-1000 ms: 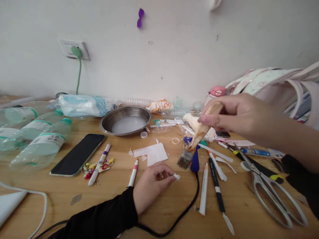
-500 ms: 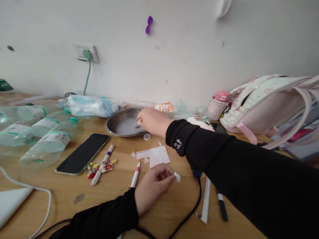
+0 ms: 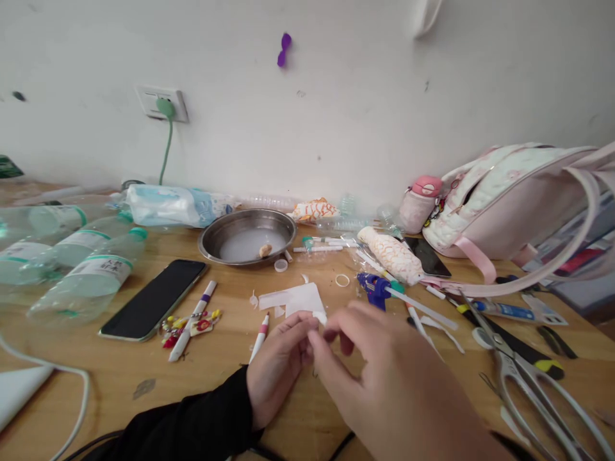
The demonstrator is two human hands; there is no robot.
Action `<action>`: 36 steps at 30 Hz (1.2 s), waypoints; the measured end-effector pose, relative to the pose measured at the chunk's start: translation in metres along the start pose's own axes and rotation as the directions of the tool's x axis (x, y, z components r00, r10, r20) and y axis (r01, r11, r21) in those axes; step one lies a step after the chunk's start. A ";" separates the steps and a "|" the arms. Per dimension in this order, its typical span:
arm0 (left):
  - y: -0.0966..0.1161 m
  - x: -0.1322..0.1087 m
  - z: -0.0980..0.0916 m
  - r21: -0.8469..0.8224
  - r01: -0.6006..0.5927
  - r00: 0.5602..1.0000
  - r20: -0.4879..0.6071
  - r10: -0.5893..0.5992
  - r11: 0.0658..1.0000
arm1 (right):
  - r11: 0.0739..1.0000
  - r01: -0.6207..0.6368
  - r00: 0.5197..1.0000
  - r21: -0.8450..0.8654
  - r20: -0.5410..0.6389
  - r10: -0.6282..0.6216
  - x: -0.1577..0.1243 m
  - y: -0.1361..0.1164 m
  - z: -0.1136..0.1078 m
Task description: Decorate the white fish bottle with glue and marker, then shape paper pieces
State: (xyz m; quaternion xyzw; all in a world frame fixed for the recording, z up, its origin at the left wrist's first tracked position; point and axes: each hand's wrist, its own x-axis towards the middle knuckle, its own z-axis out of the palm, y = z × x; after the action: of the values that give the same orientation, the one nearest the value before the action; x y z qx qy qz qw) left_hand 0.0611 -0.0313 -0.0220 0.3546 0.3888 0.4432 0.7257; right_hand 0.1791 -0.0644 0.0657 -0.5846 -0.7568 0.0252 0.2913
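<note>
My left hand [image 3: 283, 362] is closed in a pinch on a small white piece [image 3: 319, 316], which shows just above the fingertips. My right hand [image 3: 369, 365] meets it from the right, thumb and fingers curled in at the left fingertips. Whatever lies between the right fingers is hidden. Just beyond both hands lies a cut sheet of white paper [image 3: 302, 298] with small scraps. A metal bowl [image 3: 206, 246] stands farther back with whitish contents and a small tan lump [image 3: 265, 250] inside. Right of the paper rests a blue glue gun [image 3: 373, 289] with a glue stick in it.
Plastic bottles [image 3: 103, 275] and a phone [image 3: 154, 298] lie left, near a marker [image 3: 192, 323] with beads. Scissors [image 3: 523, 378] lie at the right, below a pink bag [image 3: 523, 211]. A patterned fish-like object [image 3: 391, 253] and a second marker [image 3: 260, 338] are also around.
My right hand has come back from the bowl to the left hand. The tan lump now shows in the bowl, and the glue gun and scissors are uncovered. The left hand has barely moved.
</note>
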 end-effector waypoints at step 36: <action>0.003 0.010 -0.002 0.107 0.002 1.000 -0.001 -0.001 0.994 | 0.788 -0.301 0.953 0.537 0.153 0.260 -0.026 0.063 0.068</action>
State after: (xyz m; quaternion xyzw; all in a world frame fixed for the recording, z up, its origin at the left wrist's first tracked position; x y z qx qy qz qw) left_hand 0.0613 -0.0211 -0.0228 0.3924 0.4124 0.4214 0.7059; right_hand 0.2060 -0.0473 -0.0256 -0.5793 -0.6312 0.3071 0.4144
